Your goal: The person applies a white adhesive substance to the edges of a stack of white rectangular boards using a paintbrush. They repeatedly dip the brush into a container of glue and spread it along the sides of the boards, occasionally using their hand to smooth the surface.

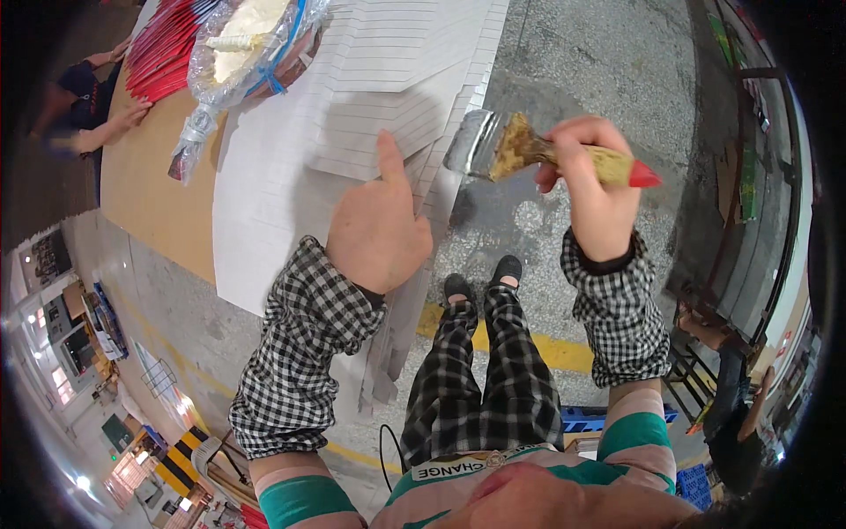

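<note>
My right hand [599, 189] is closed round the handle of a flat paintbrush [520, 152], lifted beside the table edge. Its handle is yellowish with a red tip, its base is caked with dried brown matter, and its wide bristle end points left. My left hand [374, 234] is over overlapping white lined paper sheets [379, 123], index finger stretched forward and thumb out to the side. The other fingers are mostly hidden. Beyond it sits a plastic-wrapped bowl [291, 66] of pale paste, with a pale stick-like piece [233, 42] lying across it.
A fan of red sheets [163, 53] lies at the far left on brown board [167, 194]. Another person's hand [132, 113] touches their edge. At right, another person [731, 397] is near a dark rack [696, 379]. Yellow lines [564, 354] mark the grey floor.
</note>
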`<state>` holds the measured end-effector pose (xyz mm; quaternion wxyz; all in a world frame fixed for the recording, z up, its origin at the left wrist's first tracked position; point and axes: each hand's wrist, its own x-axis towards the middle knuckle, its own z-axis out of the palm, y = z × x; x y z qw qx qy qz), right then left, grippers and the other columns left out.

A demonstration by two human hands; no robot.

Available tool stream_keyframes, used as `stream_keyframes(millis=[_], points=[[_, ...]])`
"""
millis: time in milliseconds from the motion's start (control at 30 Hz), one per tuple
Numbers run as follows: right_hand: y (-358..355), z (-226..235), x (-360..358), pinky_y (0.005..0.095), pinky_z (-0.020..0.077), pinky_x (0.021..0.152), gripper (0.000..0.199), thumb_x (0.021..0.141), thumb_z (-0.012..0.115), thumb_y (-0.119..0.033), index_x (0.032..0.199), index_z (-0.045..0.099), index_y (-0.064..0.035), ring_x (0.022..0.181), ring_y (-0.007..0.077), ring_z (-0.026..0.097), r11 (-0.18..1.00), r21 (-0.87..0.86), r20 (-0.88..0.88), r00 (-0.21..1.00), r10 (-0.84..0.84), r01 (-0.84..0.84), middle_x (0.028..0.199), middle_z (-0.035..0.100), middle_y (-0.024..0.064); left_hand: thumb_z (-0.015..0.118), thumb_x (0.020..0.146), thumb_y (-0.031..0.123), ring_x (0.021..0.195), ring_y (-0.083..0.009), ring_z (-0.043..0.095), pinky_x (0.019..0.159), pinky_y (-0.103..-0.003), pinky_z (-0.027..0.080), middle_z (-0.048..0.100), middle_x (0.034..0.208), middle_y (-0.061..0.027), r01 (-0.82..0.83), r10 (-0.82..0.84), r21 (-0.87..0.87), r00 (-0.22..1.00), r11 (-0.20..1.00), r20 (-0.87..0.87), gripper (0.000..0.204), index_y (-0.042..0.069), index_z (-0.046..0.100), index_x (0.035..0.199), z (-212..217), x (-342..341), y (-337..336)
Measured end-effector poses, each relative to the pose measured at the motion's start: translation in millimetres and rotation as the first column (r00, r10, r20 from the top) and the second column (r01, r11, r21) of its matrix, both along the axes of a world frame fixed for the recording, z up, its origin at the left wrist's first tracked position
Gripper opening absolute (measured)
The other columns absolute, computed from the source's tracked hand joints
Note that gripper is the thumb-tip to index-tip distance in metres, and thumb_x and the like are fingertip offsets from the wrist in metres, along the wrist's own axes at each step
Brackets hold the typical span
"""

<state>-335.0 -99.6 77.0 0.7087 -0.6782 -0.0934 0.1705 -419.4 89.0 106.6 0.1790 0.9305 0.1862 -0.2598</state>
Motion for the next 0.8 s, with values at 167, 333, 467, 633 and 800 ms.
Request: stream_keyframes(millis=[167, 333, 467, 633, 800], points=[[-16, -9, -29, 0.0287, 0.0470, 0.064, 0.005, 0.080, 0.061, -0.002, 0.078, 0.056, -0.0020, 0.072, 0.0144, 0.059, 0.988, -0.016, 0.090, 0.984, 0.154, -0.153, 0.080, 0.060, 0.0058, 0.058, 0.073, 0.010, 0.066, -0.0441, 0.062, 0.065, -0.050, 0.050, 0.061, 0.068, -0.0285, 0.015, -0.015, 0.002, 0.991, 1.000, 0.134, 0.083, -0.020, 0.014, 0.137, -11, -6, 2], [-6, -4, -26, 0.0264, 0.0473, 0.061, 0.005, 0.082, 0.061, -0.003, 0.080, 0.058, -0.0005, 0.070, 0.0137, 0.060, 0.995, -0.029, 0.123, 0.988, 0.094, -0.091, 0.080, 0.060, 0.0073, 0.058, 0.074, 0.011, 0.067, -0.0437, 0.062, 0.065, -0.050, 0.050, 0.061, 0.069, -0.0283, 0.032, -0.033, 0.012, 0.992, 0.999, 0.125, 0.083, -0.020, 0.015, 0.137, -11, -4, 1], [-17, -15, -40, 0.0245, 0.0469, 0.061, 0.004, 0.083, 0.061, -0.001, 0.080, 0.058, -0.0002, 0.070, 0.0123, 0.060, 0.976, -0.044, 0.296, 0.930, 0.216, -0.212, 0.083, 0.061, 0.0073, 0.060, 0.074, 0.011, 0.072, -0.0379, 0.065, 0.068, -0.046, 0.052, 0.065, 0.077, -0.0248, 0.033, -0.034, 0.024, 0.999, 0.999, 0.011, 0.085, -0.021, 0.014, 0.138, -6, 0, 1], [-10, -4, -42, 0.0248, 0.0467, 0.061, 0.006, 0.084, 0.062, -0.003, 0.081, 0.057, -0.0002, 0.069, 0.0124, 0.059, 0.989, -0.084, 0.096, 0.987, 0.128, -0.120, 0.084, 0.060, 0.0070, 0.060, 0.073, 0.012, 0.069, -0.0366, 0.065, 0.066, -0.045, 0.052, 0.065, 0.075, -0.0225, 0.067, -0.069, 0.031, 0.995, 0.997, 0.073, 0.085, -0.023, 0.015, 0.136, -10, -2, 1], [-13, 0, -41, 0.0226, 0.0469, 0.057, 0.007, 0.088, 0.059, -0.005, 0.084, 0.056, 0.0004, 0.065, 0.0096, 0.058, 0.997, 0.082, 0.090, 0.996, -0.008, 0.001, 0.082, 0.060, 0.0048, 0.059, 0.074, 0.014, 0.069, -0.0373, 0.065, 0.066, -0.045, 0.052, 0.065, 0.074, -0.0227, 0.064, -0.068, 0.036, 0.990, 0.997, 0.121, 0.083, -0.023, 0.018, 0.136, -13, -3, 1]])
